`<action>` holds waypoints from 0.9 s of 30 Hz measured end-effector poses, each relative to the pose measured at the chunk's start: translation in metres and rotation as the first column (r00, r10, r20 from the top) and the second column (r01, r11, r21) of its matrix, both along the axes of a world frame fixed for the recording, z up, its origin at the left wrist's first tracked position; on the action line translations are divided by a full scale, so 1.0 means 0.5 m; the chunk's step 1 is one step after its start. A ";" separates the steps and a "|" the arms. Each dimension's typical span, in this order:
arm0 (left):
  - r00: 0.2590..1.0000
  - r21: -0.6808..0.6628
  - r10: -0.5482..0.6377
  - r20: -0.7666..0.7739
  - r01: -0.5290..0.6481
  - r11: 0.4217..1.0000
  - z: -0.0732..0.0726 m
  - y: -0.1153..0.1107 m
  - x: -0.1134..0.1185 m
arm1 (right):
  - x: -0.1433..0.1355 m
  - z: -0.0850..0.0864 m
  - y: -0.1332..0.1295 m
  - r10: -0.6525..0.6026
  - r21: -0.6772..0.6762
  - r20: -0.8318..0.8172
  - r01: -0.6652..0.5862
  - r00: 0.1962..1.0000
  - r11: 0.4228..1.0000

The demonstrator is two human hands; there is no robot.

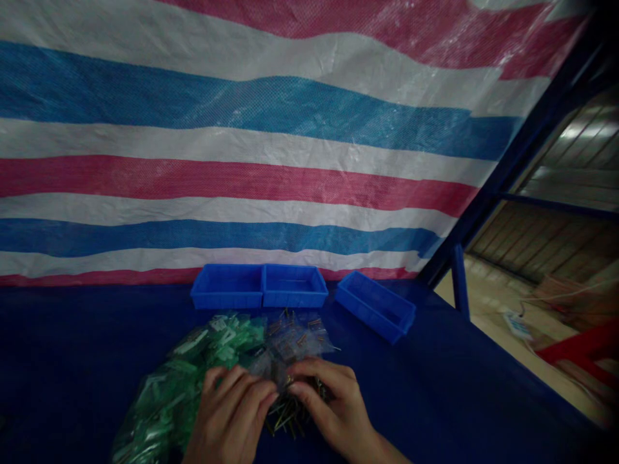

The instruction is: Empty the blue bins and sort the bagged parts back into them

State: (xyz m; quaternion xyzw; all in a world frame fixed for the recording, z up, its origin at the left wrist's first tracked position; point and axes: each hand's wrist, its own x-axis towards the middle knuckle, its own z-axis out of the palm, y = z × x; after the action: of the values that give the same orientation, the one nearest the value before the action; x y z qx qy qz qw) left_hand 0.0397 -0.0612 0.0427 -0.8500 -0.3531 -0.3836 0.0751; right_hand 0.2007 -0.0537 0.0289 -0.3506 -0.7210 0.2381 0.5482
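Note:
My left hand (232, 409) is closed, its fingertips pinching the edge of a small clear plastic bag (264, 365). Close beside it, my right hand (338, 399) holds a small brass-coloured metal piece (289, 379) between thumb and forefinger at the bag; its exact kind is too blurred to tell. Beneath the hands lies a loose pile of thin metal pins or screws (285, 415), partly covered by my fingers. Just beyond are several clear bags (302, 336) with copper-coloured pieces inside. Left of my left hand spreads a heap of green and clear plastic packets (184, 374).
Two blue bins (227, 299) (294, 298) stand side by side at the back of the dark blue table (459, 393). A third blue bin (370, 309) sits angled to their right. Behind hangs a striped tarp (242, 180); a blue metal frame (460, 283) rises at the right.

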 end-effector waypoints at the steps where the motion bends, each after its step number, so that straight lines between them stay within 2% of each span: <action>1: 1.000 -0.007 0.001 0.003 -0.001 1.000 -0.001 0.000 -0.001 | 0.000 -0.001 -0.001 0.006 0.003 0.018 -0.006 1.000 1.000; 6: 0.998 -0.022 0.059 -0.012 -0.059 0.998 -0.023 0.006 -0.001 | 0.009 -0.001 0.002 -0.002 0.014 0.120 0.000 0.993 1.000; 8: 0.993 -0.007 0.106 -0.053 -0.107 0.994 -0.033 0.010 0.001 | 0.022 0.003 0.020 -0.077 0.019 0.118 0.075 0.990 0.997; 9: 0.989 -0.003 0.120 -0.084 -0.120 0.993 -0.038 0.012 0.002 | 0.030 0.006 0.035 -0.160 0.018 0.101 0.159 0.982 0.987; 11: 0.979 -0.003 0.127 -0.159 -0.129 0.992 -0.043 0.014 0.003 | 0.048 0.010 0.074 -0.315 0.036 0.069 0.314 0.946 0.949; 13: 0.968 0.007 0.115 -0.222 -0.116 0.993 -0.046 0.015 0.003 | 0.063 0.012 0.123 -0.436 0.110 0.097 0.426 0.895 0.898; 17: 0.953 0.025 0.083 -0.291 -0.079 0.997 -0.045 0.013 0.000 | 0.073 0.001 0.208 -0.664 0.212 0.296 0.631 0.687 0.747; 19: 0.950 0.025 0.077 -0.304 -0.073 0.997 -0.043 0.012 -0.002 | 0.070 -0.006 0.234 -0.709 0.234 0.391 0.681 0.587 0.693; 22: 0.947 0.026 0.073 -0.313 -0.068 0.997 -0.043 0.012 -0.003 | 0.062 -0.014 0.255 -0.719 0.267 0.489 0.700 0.493 0.662; 27: 0.953 0.021 0.059 -0.298 -0.055 0.998 -0.044 0.012 -0.005 | 0.059 -0.013 0.264 -0.693 0.250 0.548 0.700 0.468 0.670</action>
State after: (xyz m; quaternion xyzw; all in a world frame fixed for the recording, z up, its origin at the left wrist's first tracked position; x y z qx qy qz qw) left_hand 0.0370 -0.0554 0.0207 -0.8873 -0.3595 -0.2506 0.1441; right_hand 0.2301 0.0785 0.0222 -0.6718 -0.6481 -0.1266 0.3356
